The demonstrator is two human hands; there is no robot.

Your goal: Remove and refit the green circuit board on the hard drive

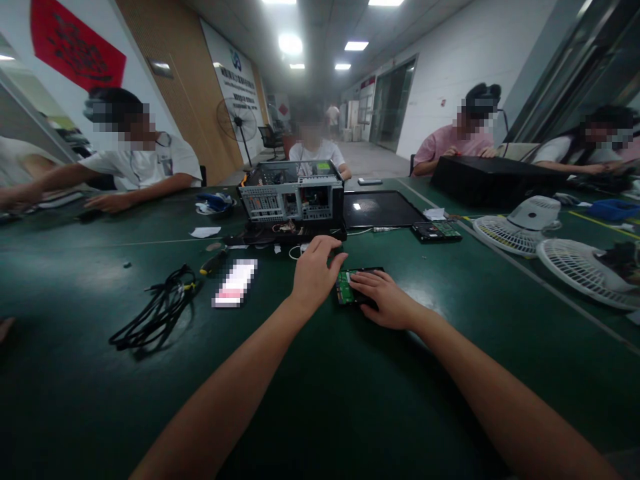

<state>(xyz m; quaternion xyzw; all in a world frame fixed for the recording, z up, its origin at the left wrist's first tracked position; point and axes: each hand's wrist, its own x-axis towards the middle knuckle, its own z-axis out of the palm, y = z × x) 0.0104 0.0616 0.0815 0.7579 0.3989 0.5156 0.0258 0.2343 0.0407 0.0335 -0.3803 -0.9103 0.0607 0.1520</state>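
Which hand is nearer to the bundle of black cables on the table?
Left. The left hand rests at the left edge of the hard drive, to the right of the cables. The right hand lies flat on the drive, farther right.

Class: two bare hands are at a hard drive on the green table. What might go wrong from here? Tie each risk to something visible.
1. The right hand lies flat on the hard drive, whose green circuit board faces up: static or skin grease might harm it.
2. The left hand is close to loose wires at the foot of the open computer case; a reach might snag them.
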